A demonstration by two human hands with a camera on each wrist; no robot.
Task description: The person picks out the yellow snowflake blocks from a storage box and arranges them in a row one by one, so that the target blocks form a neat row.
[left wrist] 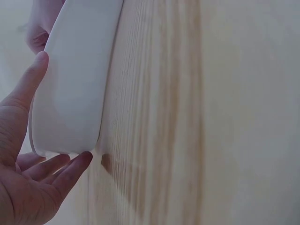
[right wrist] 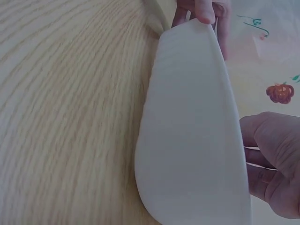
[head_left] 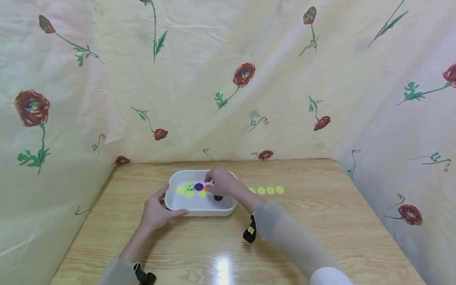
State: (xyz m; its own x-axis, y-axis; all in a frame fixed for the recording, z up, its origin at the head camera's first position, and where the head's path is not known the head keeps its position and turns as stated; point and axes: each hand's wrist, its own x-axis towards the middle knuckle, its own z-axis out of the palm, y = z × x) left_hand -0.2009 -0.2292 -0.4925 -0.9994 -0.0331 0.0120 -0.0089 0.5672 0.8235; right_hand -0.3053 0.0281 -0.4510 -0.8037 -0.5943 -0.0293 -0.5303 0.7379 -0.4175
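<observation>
A white plastic tray (head_left: 199, 206) stands on the table. My left hand (head_left: 156, 209) holds its left end, thumb on the front rim and fingers along the side; the left wrist view shows the fingers (left wrist: 70, 171) against the outer wall. My right hand (head_left: 222, 182) reaches over the far right part with bent fingers, its tips at an orange piece (head_left: 205, 189); I cannot tell whether they pinch it. Flower-shaped pieces lie inside: a purple flower (head_left: 198, 187), a green flower (head_left: 190, 186), several yellow flowers (head_left: 181, 190) and a dark flower (head_left: 218, 197). The tray's wall (right wrist: 192, 126) hides the right fingertips in the right wrist view.
To the right of the tray, a row of yellow-green flower pieces (head_left: 270, 190) lies on the wooden table (head_left: 320, 221), partly behind my right forearm. Flower-patterned cloth (head_left: 199, 99) hangs along the back and both sides. Black straps with small devices (head_left: 250, 233) sit at both wrists.
</observation>
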